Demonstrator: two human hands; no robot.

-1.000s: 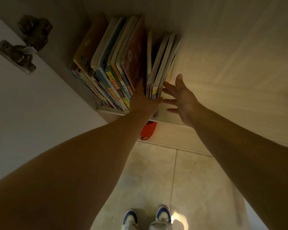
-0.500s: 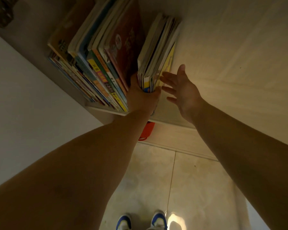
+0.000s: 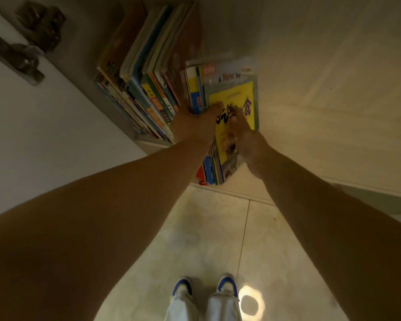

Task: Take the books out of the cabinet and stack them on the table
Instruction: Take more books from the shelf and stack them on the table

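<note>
My left hand (image 3: 192,126) and right hand (image 3: 248,137) clamp a bundle of thin colourful books (image 3: 232,98), yellow cover facing right, at the pale wooden cabinet's (image 3: 310,66) near edge, right of the shelved upright books (image 3: 144,72).

Yellow-fronted book (image 3: 237,98); white shoes (image 3: 204,297), blue toes.
</note>
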